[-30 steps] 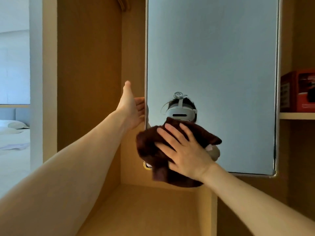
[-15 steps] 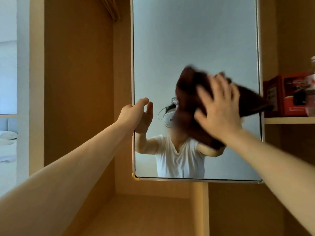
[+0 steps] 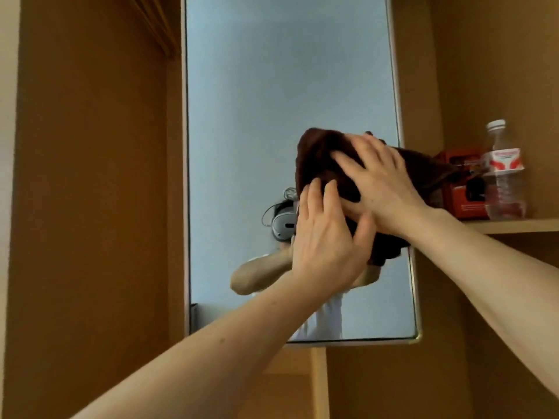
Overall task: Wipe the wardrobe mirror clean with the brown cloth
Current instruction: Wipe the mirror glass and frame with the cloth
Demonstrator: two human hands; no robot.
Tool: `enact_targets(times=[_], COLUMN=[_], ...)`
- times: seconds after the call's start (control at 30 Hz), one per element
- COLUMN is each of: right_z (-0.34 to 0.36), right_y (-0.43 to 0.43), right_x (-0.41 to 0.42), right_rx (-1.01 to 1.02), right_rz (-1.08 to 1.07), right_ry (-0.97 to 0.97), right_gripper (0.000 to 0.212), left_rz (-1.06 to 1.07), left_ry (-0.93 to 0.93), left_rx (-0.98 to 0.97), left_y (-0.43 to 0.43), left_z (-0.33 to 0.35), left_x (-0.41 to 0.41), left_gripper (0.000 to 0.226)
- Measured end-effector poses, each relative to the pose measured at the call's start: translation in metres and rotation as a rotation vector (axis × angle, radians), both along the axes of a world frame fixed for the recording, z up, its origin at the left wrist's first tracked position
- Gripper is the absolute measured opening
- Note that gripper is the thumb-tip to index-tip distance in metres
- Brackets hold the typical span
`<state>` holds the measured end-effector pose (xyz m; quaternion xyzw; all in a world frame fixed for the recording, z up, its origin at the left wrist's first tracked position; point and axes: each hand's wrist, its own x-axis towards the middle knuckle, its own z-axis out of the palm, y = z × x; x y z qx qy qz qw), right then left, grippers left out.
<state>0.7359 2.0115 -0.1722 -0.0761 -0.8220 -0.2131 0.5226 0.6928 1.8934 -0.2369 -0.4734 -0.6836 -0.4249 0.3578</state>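
We face the inside of a wooden wardrobe, its warm brown panels rising on both sides of a tall mirror (image 3: 272, 86) in a thin pale frame.

Our right hand (image 3: 375, 182) lies flat on the brown cloth (image 3: 314, 158), fingers spread wide and pressing it against the glass. Our left hand (image 3: 323, 237) sits just below and to the left of it. Its fingers are nearly straight and reach up onto the lower left part of the cloth, and its thumb stretches out toward the right wrist. Neither hand is curled round the fabric; both rest open on it, and they sit close together, almost touching.

The cloth is bunched in a dark mound on the right half of the mirror, about halfway up. Its right corner trails past the mirror's right edge.

In the glass around the hands we see our reflection: a grey headset (image 3: 282, 225) with a looped cable, a bent forearm and a white shirt. The rest of the glass reflects a plain pale blue-grey.

Just right of the mirror a wooden shelf (image 3: 514, 226) carries a red box (image 3: 462, 201), partly hidden behind the cloth's trailing corner. A clear plastic bottle (image 3: 505, 176) with a white cap and a red and white label stands upright beside it. Below the mirror's bottom edge a vertical wooden divider drops away.
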Motion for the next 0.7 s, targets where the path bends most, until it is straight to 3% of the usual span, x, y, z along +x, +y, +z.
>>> enact_targets(times=[0.13,0.27,0.4,0.57,0.7], right_z=[-0.029,-0.102,-0.083,0.010,0.024], right_y=[0.020,0.030,0.040,0.029,0.022], right_x=[0.018,0.014,0.006,0.000,-0.006], right_rx=[0.014,0.019,0.076,-0.002,-0.058], right_rz=[0.131,0.103,0.088,0.035,0.073], right_ry=[-0.009,0.108,0.142,0.234,0.277], right_gripper=[0.060,0.050,0.052,0.057,0.056], left_rz=[0.136,0.287,0.376,0.478,0.441], left_ry=[0.071,0.370,0.613,0.575,0.506], left_rx=[-0.048,-0.119,-0.185,-0.166,-0.105], left_y=[0.019,0.010,0.005,0.007,0.016], left_z=[-0.016,-0.051,-0.031,0.071,0.080], left_x=[-0.010,-0.043,-0.067,-0.063,-0.055], left_gripper=[0.085,0.069,0.072,0.078,0.075])
